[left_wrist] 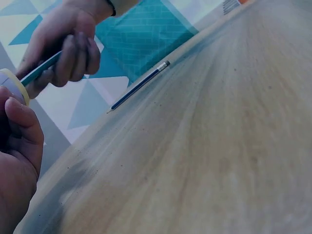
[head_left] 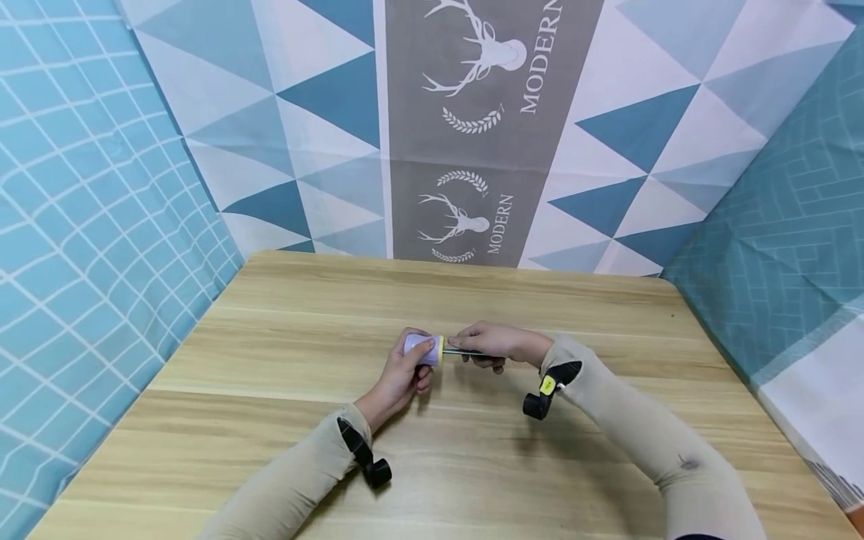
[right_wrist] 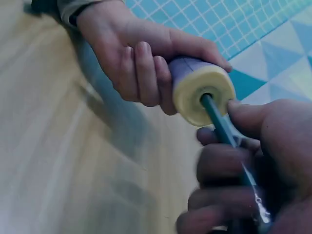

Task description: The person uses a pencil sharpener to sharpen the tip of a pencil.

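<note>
A purple pencil sharpener with a yellow face is gripped in my left hand. In the right wrist view its round hole faces the other hand, and the end of a dark green pencil sits inside it. My right hand holds that pencil, thumb close to the yellow face and fingers curled round the shaft. Both hands are held close together over the table, the sharpener on the left and the pencil pointing left into it. The pencil's tip is hidden within the sharpener.
A second pencil, dark blue, lies on the wooden table in the left wrist view. Patterned cloth hangs behind the far edge, and blue cloth hangs along the left side.
</note>
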A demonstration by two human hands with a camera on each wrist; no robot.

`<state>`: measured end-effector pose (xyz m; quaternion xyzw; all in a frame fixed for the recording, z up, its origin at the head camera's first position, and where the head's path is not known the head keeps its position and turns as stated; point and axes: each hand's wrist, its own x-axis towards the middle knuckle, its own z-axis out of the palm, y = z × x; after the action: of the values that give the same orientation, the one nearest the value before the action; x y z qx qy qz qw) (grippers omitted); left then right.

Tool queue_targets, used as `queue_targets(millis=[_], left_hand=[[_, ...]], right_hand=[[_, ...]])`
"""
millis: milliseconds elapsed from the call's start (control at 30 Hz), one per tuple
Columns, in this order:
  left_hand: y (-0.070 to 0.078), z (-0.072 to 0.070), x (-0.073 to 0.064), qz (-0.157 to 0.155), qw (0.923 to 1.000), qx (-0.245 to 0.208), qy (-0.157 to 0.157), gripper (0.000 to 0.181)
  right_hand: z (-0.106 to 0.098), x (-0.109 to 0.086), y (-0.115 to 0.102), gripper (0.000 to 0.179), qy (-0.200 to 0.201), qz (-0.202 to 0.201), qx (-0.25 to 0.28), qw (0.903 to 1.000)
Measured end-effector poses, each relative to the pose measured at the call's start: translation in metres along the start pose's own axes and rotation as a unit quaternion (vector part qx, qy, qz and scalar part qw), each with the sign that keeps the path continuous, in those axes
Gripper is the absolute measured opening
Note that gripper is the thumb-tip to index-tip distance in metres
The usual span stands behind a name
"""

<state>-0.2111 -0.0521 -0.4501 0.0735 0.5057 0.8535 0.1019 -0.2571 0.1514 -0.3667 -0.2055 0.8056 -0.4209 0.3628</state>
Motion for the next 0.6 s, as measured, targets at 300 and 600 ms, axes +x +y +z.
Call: queue_targets(millis=[300,600], left_hand=[[-0.001,0.0,-0.002,-0.011,0.9999,0.008,0.009,0.012],[0.0,0.001,0.0,-0.009,1.0,-0.002,0.004,0.01]], right_hand=[[0.014,-0.022,0.013,0.018,0.202,-0.234,-0.333,0.8908],[0.019,-0.01,0.033,0.014,0.321,-0.444,-0.648,0.5297]])
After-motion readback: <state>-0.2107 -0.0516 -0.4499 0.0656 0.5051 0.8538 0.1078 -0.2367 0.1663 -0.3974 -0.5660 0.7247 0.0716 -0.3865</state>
